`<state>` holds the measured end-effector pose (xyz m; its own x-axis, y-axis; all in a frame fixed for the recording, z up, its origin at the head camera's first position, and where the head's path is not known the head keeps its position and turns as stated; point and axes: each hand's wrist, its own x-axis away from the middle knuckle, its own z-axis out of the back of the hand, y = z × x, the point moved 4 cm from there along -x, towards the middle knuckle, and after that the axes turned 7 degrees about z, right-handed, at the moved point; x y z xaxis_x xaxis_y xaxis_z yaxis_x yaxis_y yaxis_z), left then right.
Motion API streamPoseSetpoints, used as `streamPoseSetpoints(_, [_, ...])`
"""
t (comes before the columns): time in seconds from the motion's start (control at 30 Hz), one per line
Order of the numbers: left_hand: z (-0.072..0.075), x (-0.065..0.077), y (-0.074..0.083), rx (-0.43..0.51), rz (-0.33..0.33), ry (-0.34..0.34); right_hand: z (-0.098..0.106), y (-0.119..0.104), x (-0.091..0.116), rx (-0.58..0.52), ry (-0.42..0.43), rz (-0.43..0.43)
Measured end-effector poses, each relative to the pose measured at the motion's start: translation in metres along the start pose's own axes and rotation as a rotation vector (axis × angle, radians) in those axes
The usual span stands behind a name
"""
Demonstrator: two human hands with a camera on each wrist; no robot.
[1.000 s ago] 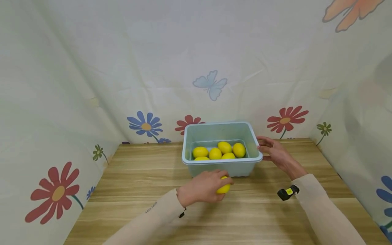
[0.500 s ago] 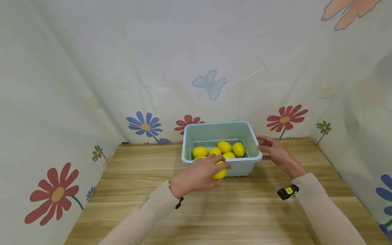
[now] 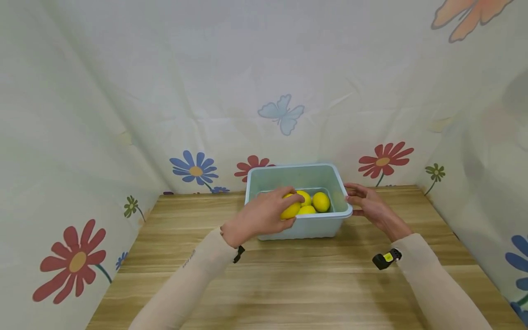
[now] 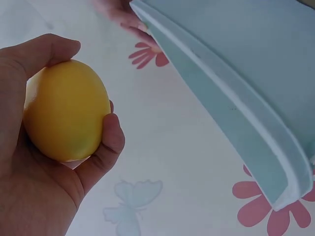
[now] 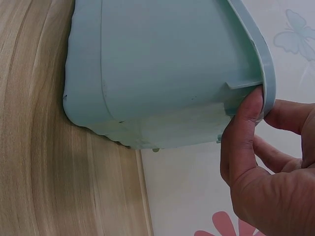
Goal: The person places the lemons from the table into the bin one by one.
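Note:
My left hand (image 3: 262, 212) holds a lemon (image 3: 291, 210) at the near rim of a light blue plastic bin (image 3: 307, 228). In the left wrist view, the thumb and fingers curl round the smooth yellow lemon (image 4: 68, 112), with the bin's rim (image 4: 221, 81) apart from it to the right. Inside the bin lie more lemons (image 3: 321, 201); my left hand hides part of its left side. My right hand (image 3: 373, 206) grips the bin's right rim. The right wrist view shows thumb and fingers pinching that rim (image 5: 268, 73) from both sides.
The bin stands on a wood-grain table (image 3: 288, 284), close to the back. A pale curtain (image 3: 222, 91) printed with flowers and butterflies surrounds the table at the back and sides. A black wrist strap device (image 3: 387, 259) sits at the right cuff.
My left hand has lifted the lemon from in front of the bin up and slightly left to its near rim. The right hand has stayed on the right rim.

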<state>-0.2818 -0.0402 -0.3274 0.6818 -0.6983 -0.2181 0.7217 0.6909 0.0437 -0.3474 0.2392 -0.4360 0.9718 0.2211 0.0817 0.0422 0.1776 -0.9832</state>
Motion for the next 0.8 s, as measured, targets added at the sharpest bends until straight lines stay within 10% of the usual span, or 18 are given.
streamPoseSetpoints(0.8, [0.016,-0.054,-0.046,0.134,0.231,-0.112,0.0,0.0,0.001,0.01,0.005,-0.005])
